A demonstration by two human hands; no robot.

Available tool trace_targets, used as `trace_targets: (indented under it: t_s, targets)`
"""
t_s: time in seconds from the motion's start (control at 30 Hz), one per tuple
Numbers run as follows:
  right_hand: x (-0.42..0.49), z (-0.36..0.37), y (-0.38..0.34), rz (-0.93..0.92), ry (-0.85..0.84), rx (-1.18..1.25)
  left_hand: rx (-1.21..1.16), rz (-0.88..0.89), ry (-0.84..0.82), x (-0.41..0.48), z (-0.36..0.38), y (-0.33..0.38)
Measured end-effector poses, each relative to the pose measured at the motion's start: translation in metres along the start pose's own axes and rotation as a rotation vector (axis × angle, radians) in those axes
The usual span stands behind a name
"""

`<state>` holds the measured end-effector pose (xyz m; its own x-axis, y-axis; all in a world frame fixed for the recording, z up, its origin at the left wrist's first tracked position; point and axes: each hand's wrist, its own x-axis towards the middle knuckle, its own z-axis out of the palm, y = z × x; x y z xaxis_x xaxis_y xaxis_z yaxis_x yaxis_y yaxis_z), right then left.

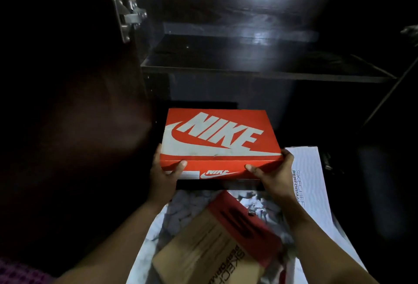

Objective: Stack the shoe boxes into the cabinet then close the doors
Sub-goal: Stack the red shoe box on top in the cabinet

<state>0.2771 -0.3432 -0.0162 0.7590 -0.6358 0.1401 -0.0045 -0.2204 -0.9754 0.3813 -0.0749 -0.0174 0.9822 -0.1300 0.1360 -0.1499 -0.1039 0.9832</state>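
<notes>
Floor: pale, marbled with grey mottling, seen at near centre and running toward the near left. It is lit, while its surroundings lie in deep shadow.

Purple checked fabric: near left corner, cut by the frame edge. What it belongs to cannot be determined.

You are in a home, by the look of it, at a storage unit in a dim room. A dark wooden cabinet stands open before you, its shelves ranged one above another, a metal hinge where the left door swings out. Branded footwear packaging is gathered at its foot: an orange shoe box, a brown shoe box and a white shoe box. The floor is pale and marble-patterned, like household tiling. Purple patterned fabric shows at your lower left.
</notes>
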Motion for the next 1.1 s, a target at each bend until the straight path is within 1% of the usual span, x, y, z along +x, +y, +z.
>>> trace_targets:
  t_s: [0.27, 0.53, 0.63, 0.7, 0.77, 0.83, 0.9, 0.97, 1.1]
  targets:
    - [0.029, 0.029, 0.002, -0.030, 0.020, -0.047, -0.071, -0.023, 0.218, 0.030, 0.023, -0.007]
    - [0.064, 0.034, -0.003, -0.011, 0.018, -0.080, -0.074, -0.075, 0.266, 0.057, 0.044, -0.004]
    - [0.076, 0.039, -0.006, -0.009, 0.023, -0.106, -0.018, -0.072, 0.286, 0.068, 0.050, 0.003]
    - [0.084, 0.044, -0.009, -0.018, 0.043, -0.145, 0.073, -0.097, 0.278, 0.077, 0.056, 0.010]
    - [0.092, 0.050, -0.013, -0.010, 0.082, -0.193, 0.131, -0.162, 0.262, 0.083, 0.061, 0.020]
    - [0.100, 0.056, -0.019, 0.001, 0.156, -0.331, 0.163, -0.178, 0.261, 0.087, 0.067, 0.027]
    - [0.105, 0.062, -0.026, -0.036, 0.197, -0.483, 0.230, -0.155, 0.253, 0.088, 0.074, 0.030]
    - [0.109, 0.068, -0.027, -0.029, 0.166, -0.509, 0.285, -0.187, 0.187, 0.092, 0.079, 0.032]
    - [0.114, 0.073, -0.025, -0.028, -0.027, -0.419, 0.386, -0.249, 0.072, 0.124, 0.070, 0.027]
